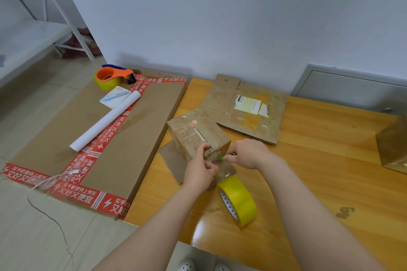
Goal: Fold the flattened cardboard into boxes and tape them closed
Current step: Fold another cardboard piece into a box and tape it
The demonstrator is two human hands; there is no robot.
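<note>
Pinching the box (196, 134) at its near end is the left hand (201, 170). Just beside it, the right hand (248, 153) grips a green-tipped tool (222, 158). A yellow roll (239, 201) lies just below both.

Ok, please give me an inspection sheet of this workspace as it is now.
Surface: wooden table, orange-brown, glossy.
Job's things: small box folded, taped; flattened cardboard behind it; yellow tape roll standing on edge.
Clutter: large flat carton carrying tape dispenser, notepad, paper roll.
Hands: left hand grips small box; right hand holds green-tipped tool.
Cables: thin cable from carton to floor, left.
Surroundings: white wall, shelf frame, another box at right edge.
</note>
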